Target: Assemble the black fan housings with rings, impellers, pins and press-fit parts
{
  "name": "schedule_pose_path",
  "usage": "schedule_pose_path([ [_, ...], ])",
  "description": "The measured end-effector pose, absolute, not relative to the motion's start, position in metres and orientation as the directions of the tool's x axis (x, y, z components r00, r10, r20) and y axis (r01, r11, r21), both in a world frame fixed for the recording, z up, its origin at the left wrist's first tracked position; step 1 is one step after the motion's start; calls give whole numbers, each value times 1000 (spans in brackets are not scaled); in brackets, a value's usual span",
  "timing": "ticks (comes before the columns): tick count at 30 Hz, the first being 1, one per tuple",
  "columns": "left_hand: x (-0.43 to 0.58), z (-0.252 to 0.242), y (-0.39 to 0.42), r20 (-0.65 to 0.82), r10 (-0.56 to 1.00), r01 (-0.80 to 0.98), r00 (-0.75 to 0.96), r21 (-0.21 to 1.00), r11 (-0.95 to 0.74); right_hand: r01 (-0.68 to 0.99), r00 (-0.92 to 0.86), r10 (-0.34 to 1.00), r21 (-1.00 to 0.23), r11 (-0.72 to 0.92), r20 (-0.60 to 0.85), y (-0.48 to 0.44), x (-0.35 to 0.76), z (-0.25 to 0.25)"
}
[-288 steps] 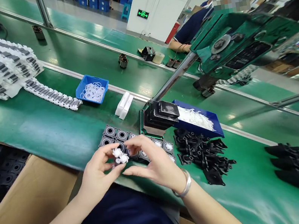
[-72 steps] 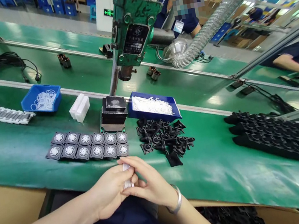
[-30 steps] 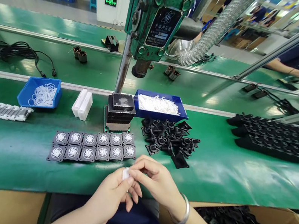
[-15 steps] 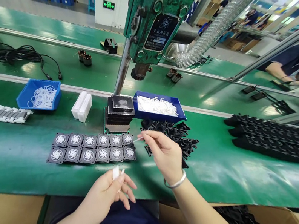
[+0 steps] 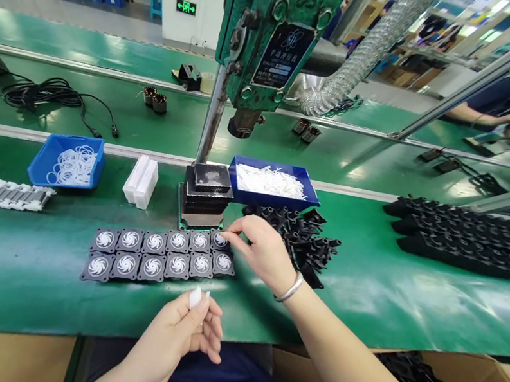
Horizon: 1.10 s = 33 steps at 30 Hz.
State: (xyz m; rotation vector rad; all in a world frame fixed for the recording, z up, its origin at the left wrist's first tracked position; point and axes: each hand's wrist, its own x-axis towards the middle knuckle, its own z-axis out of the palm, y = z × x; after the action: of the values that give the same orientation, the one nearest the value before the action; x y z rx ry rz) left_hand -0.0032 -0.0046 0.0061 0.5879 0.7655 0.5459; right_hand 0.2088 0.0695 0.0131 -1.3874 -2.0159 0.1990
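At fan tiles' right edge, right hand touches, black pile beside

Twelve black housings lie in two rows of six, the end one at the fingertips of the right grip. One dark blue tray sits just beyond that grip, one light blue tray well to its left. Two white blocks stand between the trays. One white bundle sits in the left grip. Two copper coils lie far beyond both grips. The black parts heaped just right of the right grip are too many to count.
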Motion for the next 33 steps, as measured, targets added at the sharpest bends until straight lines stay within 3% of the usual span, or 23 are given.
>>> schedule_pose_path([
  [3,0,5,-2,-414,685,-209,600,745,633,806,-106,826,-439,397,554,58,210,34],
  [5,1,5,0,-380,705,-164,599,803,572,781,-52,824,-491,386,564,45,207,45],
  [8,3,3,2,-333,736,-83,590,881,465,587,-230,918,-706,396,323,27,197,47],
  [10,3,1,2,-298,746,-34,596,918,394,443,-355,922,-840,313,157,19,190,38],
  [13,2,-2,0,-268,754,33,599,950,311,369,-298,949,-904,216,105,10,182,22],
  [21,7,-6,-4,-216,782,-1,584,964,267,357,-184,961,-897,260,206,7,185,19],
  [24,8,-8,-4,-262,802,-90,536,927,363,316,18,971,-923,221,238,12,195,25],
  [26,8,-10,-3,-314,792,-132,524,889,439,392,111,958,-898,202,264,16,202,27],
  [29,7,-12,-4,-381,742,-162,551,824,543,591,24,943,-766,255,332,23,206,25],
  [33,5,-10,-5,-390,722,-163,571,809,565,685,-118,903,-625,375,414,28,203,19],
])
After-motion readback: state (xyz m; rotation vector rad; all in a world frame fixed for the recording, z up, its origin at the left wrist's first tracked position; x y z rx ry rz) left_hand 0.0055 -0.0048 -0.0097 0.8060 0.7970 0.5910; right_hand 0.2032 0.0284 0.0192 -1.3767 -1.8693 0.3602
